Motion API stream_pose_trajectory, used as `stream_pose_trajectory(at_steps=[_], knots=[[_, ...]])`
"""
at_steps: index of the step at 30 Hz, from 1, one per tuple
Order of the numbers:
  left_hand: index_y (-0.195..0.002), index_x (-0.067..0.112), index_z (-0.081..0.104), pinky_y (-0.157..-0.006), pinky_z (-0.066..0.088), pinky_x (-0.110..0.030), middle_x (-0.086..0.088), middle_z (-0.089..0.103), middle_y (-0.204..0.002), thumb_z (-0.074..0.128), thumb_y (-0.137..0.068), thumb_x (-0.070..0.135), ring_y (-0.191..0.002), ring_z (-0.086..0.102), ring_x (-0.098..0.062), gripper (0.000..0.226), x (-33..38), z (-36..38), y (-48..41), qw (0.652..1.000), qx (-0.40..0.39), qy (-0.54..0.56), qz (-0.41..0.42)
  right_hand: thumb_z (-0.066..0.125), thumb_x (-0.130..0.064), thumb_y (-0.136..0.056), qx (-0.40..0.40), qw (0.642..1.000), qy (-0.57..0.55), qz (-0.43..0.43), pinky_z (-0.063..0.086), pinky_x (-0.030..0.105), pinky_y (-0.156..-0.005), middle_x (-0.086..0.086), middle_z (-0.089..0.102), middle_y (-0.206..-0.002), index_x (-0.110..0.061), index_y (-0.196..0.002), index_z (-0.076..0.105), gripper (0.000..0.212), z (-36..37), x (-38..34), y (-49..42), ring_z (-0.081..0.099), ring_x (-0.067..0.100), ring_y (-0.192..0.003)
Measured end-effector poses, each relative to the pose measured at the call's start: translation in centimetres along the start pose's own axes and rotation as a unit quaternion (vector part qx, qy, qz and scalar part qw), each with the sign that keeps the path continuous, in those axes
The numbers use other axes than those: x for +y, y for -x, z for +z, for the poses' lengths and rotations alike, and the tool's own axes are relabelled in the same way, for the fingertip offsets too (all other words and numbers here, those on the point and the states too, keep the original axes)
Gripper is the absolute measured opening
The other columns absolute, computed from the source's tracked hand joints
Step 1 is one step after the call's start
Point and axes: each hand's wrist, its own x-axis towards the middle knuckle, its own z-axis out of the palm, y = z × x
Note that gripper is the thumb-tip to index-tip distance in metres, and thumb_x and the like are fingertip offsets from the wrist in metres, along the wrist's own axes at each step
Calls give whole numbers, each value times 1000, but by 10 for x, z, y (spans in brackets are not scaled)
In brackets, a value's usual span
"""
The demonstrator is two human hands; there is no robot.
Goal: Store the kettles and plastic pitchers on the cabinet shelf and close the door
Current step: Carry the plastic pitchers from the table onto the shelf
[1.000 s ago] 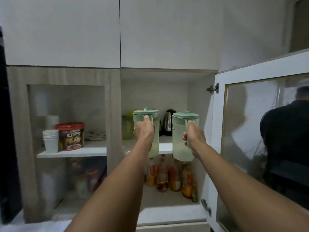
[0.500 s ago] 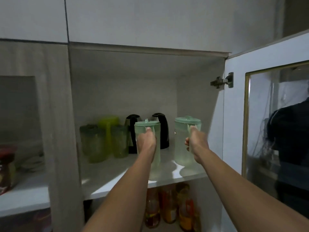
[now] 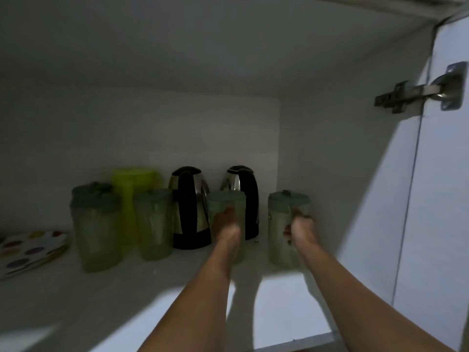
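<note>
Both pitchers (image 3: 226,214) now deeper — hands (image 3: 300,228) gripping

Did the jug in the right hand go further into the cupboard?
Yes. The jug in the right hand went deeper, from the shelf's front edge toward the kettles at the back.

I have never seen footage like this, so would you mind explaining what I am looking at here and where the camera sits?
There is no machine here: a person wears a wide-angle camera on the head, so you look along their bare arms into an open cabinet. The left hand grips one pale green pitcher and the right hand grips another pitcher, both down at the white shelf. Behind them stand two black and steel kettles. Further left are more green pitchers and some spotted plates. The open door hangs on its hinge at the right.
</note>
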Motion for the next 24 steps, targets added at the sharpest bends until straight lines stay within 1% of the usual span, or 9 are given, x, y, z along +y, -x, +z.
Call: stream_pose_trajectory(at_steps=[2, 6, 8, 10, 13, 17, 20, 22, 24], knots=[[-108, 0, 70, -94, 52, -52, -25, 69, -113, 31, -75, 61, -103, 66, -42, 80, -16, 26, -41, 1000, 12, 4, 8, 41, -30, -101, -10, 1000, -16, 2, 40, 32, -60, 12, 55, -65, -4, -75, 54, 39, 8, 1, -27, 52, 25, -58], [-98, -2, 68, -93, 52, -55, -27, 68, -109, 37, -77, 48, -99, 66, -42, 62, -12, 47, -49, 997, 35, 62, 40, 40, -37, -101, -48, 999, -14, 6, 39, 29, -57, 12, 58, -73, 2, -106, 59, 44, 20, 10, -67, 57, 27, -70], [-97, 0, 69, -89, 53, -55, -27, 69, -104, 36, -78, 49, -94, 67, -42, 62, -15, 56, -53, 994, 56, 60, 70, 39, -40, -100, -58, 998, -18, 3, 39, 28, -59, 13, 59, -74, 3, -108, 60, 49, 24, 14, -80, 58, 27, -73], [-99, -1, 66, -86, 54, -55, -29, 68, -103, 32, -78, 55, -92, 67, -42, 69, -18, 59, -52, 991, 71, 48, 99, 38, -48, -98, -56, 998, -15, 2, 42, 30, -66, 15, 62, -78, 2, -108, 61, 55, 28, 17, -86, 59, 27, -74], [-102, -4, 63, -88, 53, -52, -30, 67, -105, 28, -77, 61, -95, 66, -42, 77, -22, 57, -49, 992, 73, 29, 99, 39, -66, -84, -49, 999, -4, -9, 42, 33, -72, 18, 66, -87, 3, -113, 60, 78, 28, 20, -87, 59, 28, -79], [-121, 2, 62, -100, 45, -44, -23, 62, -126, 32, -97, 51, -113, 60, -38, 63, -4, 40, -16, 996, 43, -17, 72, 40, -77, -78, -34, 999, 22, 6, 49, 39, -94, 26, 61, -127, 3, -129, 53, 95, 16, 17, -70, 62, 35, -108], [-139, 4, 50, -104, 38, -38, -21, 50, -142, 35, -97, 56, -129, 49, -37, 68, -3, 28, -8, 998, 48, -36, 6, 42, -59, -95, -3, 998, 59, 29, 45, 42, -101, 25, 48, -143, 2, -145, 31, 79, 1, 7, -43, 53, 39, -125], [-141, -1, 44, -104, 40, -39, -24, 45, -144, 37, -97, 54, -130, 47, -38, 71, 1, 19, 3, 996, 60, -56, -32, 41, -52, -99, 21, 996, 80, 24, 45, 45, -101, 27, 48, -143, 3, -143, 30, 71, -12, 2, -27, 52, 41, -125], [-143, -6, 38, -106, 37, -41, -26, 40, -146, 35, -100, 48, -133, 42, -39, 69, 6, 11, 19, 993, 60, -93, -32, 40, -50, -100, 44, 995, 92, 5, 42, 41, -97, 25, 50, -141, 2, -138, 35, 64, -28, -6, -2, 52, 40, -124]])
